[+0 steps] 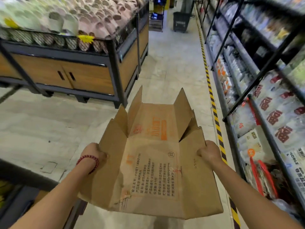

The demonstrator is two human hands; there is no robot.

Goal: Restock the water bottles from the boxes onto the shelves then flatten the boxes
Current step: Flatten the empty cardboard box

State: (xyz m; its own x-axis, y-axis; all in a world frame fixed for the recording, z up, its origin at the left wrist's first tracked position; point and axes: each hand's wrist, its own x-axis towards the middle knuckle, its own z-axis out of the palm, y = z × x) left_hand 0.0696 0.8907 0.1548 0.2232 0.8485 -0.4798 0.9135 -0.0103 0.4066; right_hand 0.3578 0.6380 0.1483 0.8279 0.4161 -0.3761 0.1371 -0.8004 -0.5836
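A brown cardboard box (153,162), flattened with its end flaps sticking up at the far side, is held out in front of me over the aisle floor. Orange and dark print covers its upper face. My left hand (94,154), with a red bead bracelet on the wrist, grips the box's left edge. My right hand (208,152) grips the right edge, fingers curled round the cardboard. No water bottles are plainly visible apart from blurred packaged goods on the shelves (257,90) at the right.
A wood-and-metal display bin (85,70) piled with packaged goods stands at the left. Black shelving lines the right side behind a yellow-black floor stripe (212,103). A dark shopping basket (180,22) sits far down the tiled aisle. A dark unit (21,195) is at lower left.
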